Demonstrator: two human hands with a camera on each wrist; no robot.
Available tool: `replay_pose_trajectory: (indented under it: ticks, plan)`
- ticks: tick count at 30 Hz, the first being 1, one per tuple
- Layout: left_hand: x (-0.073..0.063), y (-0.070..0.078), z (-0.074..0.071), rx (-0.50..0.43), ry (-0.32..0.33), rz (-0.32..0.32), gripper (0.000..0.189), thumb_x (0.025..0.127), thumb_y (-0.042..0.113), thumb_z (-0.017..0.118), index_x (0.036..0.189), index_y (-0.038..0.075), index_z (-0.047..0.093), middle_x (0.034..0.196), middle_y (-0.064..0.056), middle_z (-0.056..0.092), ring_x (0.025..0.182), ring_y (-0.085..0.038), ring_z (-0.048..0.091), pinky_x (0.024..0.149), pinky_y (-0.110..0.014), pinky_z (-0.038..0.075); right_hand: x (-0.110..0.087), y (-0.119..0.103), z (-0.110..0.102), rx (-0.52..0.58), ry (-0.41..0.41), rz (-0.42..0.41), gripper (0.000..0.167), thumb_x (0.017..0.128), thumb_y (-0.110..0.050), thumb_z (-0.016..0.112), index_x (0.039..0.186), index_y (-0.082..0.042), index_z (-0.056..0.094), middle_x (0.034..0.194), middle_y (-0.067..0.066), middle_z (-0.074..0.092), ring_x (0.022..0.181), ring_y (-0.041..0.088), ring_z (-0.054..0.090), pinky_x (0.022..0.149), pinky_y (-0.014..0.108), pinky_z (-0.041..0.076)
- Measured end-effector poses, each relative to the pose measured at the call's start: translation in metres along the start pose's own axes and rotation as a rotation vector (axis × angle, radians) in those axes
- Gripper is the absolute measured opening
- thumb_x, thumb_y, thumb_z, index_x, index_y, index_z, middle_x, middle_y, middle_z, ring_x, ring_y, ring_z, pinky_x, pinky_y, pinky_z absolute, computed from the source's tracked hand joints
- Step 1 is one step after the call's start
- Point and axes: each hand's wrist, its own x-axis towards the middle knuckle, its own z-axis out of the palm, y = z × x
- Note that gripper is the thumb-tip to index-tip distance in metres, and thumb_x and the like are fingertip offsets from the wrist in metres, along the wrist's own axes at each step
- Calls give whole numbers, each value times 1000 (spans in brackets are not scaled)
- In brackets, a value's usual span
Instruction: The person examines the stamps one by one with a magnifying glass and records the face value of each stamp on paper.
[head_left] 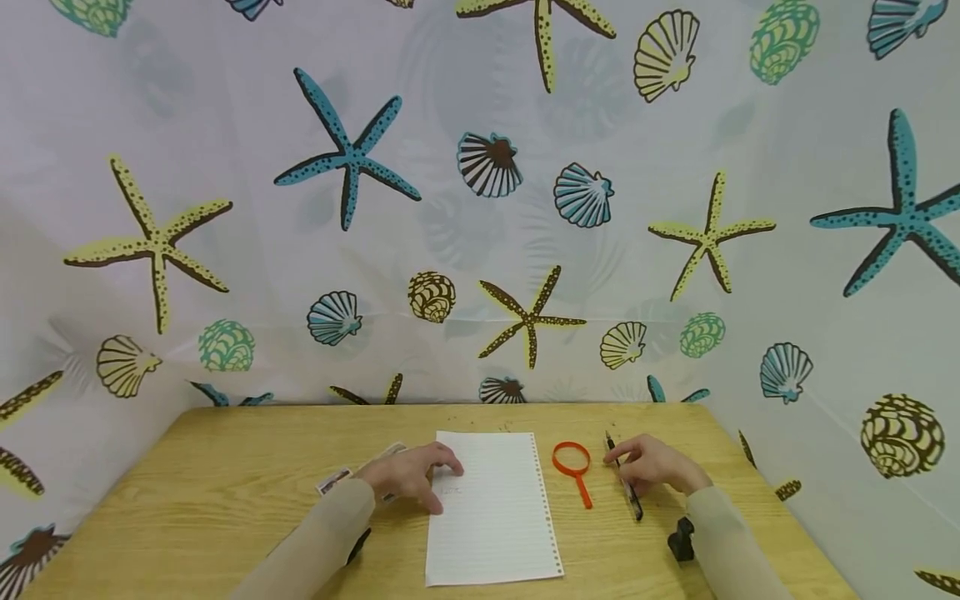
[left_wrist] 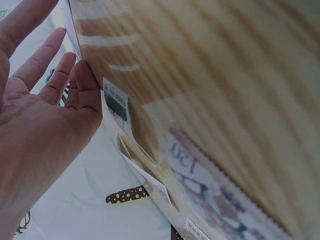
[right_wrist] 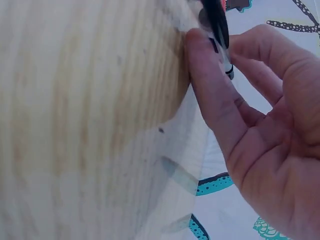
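My left hand (head_left: 408, 477) rests at the left edge of a lined paper sheet (head_left: 495, 533), fingers spread and loosely bent, holding nothing. The sheet has holes down its right side and faint writing near my fingers. Postage stamps (head_left: 333, 481) lie beside that hand, partly hidden; a stamp (left_wrist: 117, 106) shows closer in the left wrist view. My right hand (head_left: 654, 464) pinches a slim pen (head_left: 633, 500) between thumb and fingers. In the right wrist view the pen (right_wrist: 217, 22) passes by the thumb tip. A red magnifying glass (head_left: 582, 492) lies between sheet and pen.
By my right wrist stands a small black object (head_left: 681, 540), kind unclear. Another dark item (head_left: 360, 546) is half hidden beside my left forearm. Behind the wooden table (head_left: 262, 450) hangs a cloth (head_left: 450, 242) printed with shells and starfish, which also borders both sides.
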Motion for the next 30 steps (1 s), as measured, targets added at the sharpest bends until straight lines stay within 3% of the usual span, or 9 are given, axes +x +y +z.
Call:
replay_pose_trajectory:
  ticks: [3, 10, 20, 26, 30]
  plan:
    - [1, 0, -1, 7, 4, 1, 54, 71, 1, 85, 118, 20, 66, 157, -12, 32, 144, -35, 28, 115, -56, 29, 0, 0, -2, 54, -10, 14, 43, 86, -2, 57, 129, 3, 60, 74, 7, 65, 55, 13, 51, 56, 30, 50]
    - [2, 1, 1, -7, 16, -14, 53, 69, 0, 86, 114, 21, 67, 155, -10, 36, 143, -34, 31, 115, -55, 29, 3, -3, 5, 191, 6, -4, 47, 89, -7, 60, 134, 3, 56, 116, 19, 67, 81, 16, 64, 74, 36, 58]
    - [0, 3, 0, -8, 12, -15, 52, 70, 0, 85, 113, 22, 67, 156, -10, 34, 145, -35, 28, 115, -55, 28, 15, -20, 22, 329, -54, -69, 46, 94, -12, 63, 136, 5, 52, 124, 28, 61, 99, 23, 67, 84, 38, 58]
    - [2, 3, 1, 10, 3, -7, 52, 69, 2, 86, 112, 23, 67, 155, -10, 35, 143, -34, 31, 115, -55, 28, 17, -28, 31, 352, -78, -89, 45, 93, -13, 65, 135, 1, 56, 126, 22, 60, 100, 23, 65, 84, 37, 57]
    - [2, 2, 1, 7, 0, 4, 52, 69, 1, 86, 113, 22, 67, 153, -10, 37, 143, -34, 31, 115, -54, 28, 19, -32, 38, 378, -114, -118, 47, 93, -12, 65, 136, 2, 54, 128, 27, 58, 95, 22, 65, 83, 37, 58]
